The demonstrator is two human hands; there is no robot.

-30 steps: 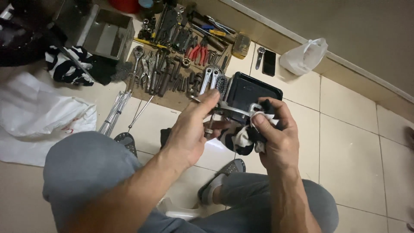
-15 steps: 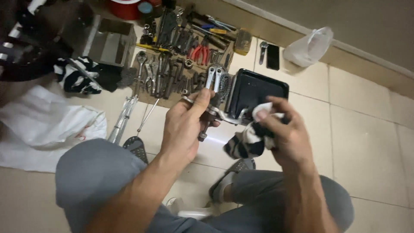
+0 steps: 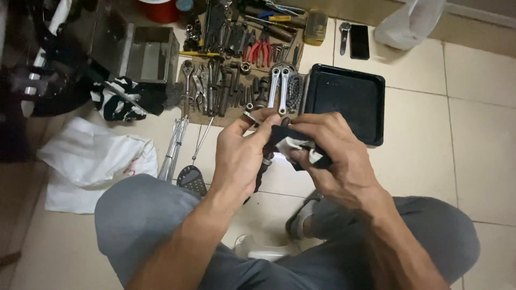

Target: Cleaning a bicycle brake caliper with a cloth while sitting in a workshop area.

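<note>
A dark metal part (image 3: 263,161) sits upright in the left hand (image 3: 239,161), fingers clamped around it, above the tiled floor (image 3: 473,134) between the knees. The right hand (image 3: 336,156) presses a black-and-white rag (image 3: 298,147) against its top, fingers closed on the cloth. Just beyond lies a black tray (image 3: 349,96); far left of it, rows of wrenches (image 3: 215,86).

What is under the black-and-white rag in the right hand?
The right hand presses the black-and-white rag onto a dark metal part gripped by the left hand. Only its lower end and a thin tip show; the rest is covered.
</note>
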